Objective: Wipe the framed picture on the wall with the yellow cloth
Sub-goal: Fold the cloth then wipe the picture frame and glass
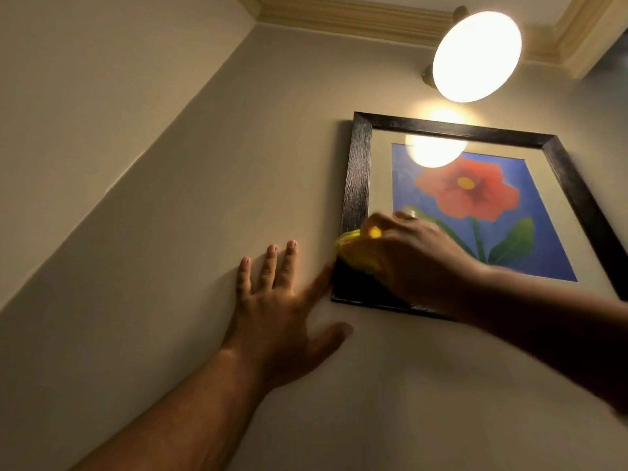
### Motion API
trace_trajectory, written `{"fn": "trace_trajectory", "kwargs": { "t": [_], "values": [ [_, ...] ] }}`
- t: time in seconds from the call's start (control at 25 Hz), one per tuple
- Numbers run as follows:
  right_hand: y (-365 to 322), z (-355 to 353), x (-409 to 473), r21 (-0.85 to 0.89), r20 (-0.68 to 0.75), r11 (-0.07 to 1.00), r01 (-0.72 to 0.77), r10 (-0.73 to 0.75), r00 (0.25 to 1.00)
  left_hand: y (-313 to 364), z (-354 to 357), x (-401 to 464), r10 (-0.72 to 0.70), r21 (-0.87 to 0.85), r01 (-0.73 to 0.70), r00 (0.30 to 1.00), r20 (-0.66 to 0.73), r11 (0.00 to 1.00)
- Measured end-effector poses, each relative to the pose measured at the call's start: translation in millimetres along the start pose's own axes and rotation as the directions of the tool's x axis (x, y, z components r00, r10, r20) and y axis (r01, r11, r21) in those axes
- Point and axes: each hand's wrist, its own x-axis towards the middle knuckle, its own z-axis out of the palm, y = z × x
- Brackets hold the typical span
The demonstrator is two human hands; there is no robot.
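The right hand [418,263] presses the yellow cloth [356,248] against the lower left corner of the framed picture [462,198], its fingers [377,222] curled over the bunched cloth and gripping it. The cloth sits under and just ahead of those fingers, lying across the black frame's left bar, with a little of it poking out between them. The hand is blurred, so the exact finger hold is hard to read.

The left hand [282,314] lies flat on the wall [170,232] with its fingers [268,263] spread and holding nothing; its index finger reaches to the frame's left edge, just below the cloth. Above both hands a round wall lamp [475,56] glows, mirrored in the picture's glass over a red flower on blue.
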Motion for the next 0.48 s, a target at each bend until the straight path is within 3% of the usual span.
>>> {"fn": "trace_trajectory", "kwargs": {
  "t": [0.08,0.2,0.32,0.4,0.48],
  "values": [
    [34,10,49,0.041,-0.062,0.988,-0.150,0.152,0.986,-2,1,0,0.010,-0.006,-0.010,1.000,-0.021,1.000],
    [83,14,115,0.104,-0.021,0.930,-0.354,0.358,0.934,-3,5,-2,-0.001,0.005,0.002,1.000,-0.026,1.000],
    [86,11,138,0.127,0.030,0.878,-0.462,0.462,0.886,-3,5,-2,-0.009,0.007,0.009,1.000,-0.017,1.000],
    [60,13,106,0.200,0.041,0.895,-0.400,0.400,0.916,-4,3,-2,-0.004,-0.009,0.004,1.000,-0.006,1.000],
    [24,25,45,0.242,-0.029,0.945,-0.221,0.235,0.972,-2,1,-1,0.003,-0.015,-0.003,1.000,0.009,1.000]
  ]
}}
